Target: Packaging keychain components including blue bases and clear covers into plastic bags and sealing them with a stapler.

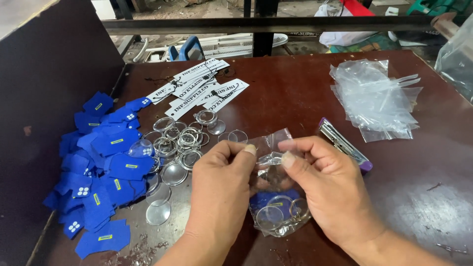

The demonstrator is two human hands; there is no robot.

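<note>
Both hands are pinching one small clear bag at its mouth, left hand and right hand closed on the plastic. Below the grip, a blue piece and round clear discs are showing dimly through it; their count is unclear. Left of the grip, blue pieces and metal rings are lying.

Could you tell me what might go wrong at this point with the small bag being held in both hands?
1. Left hand and right hand pinch only the top of the small clear bag; its blue piece and clear discs could spill out if the grip slips.
2. The loose metal rings lie close to the left hand and might be knocked.
3. The stapler sits by the right hand and could be nudged.
</note>
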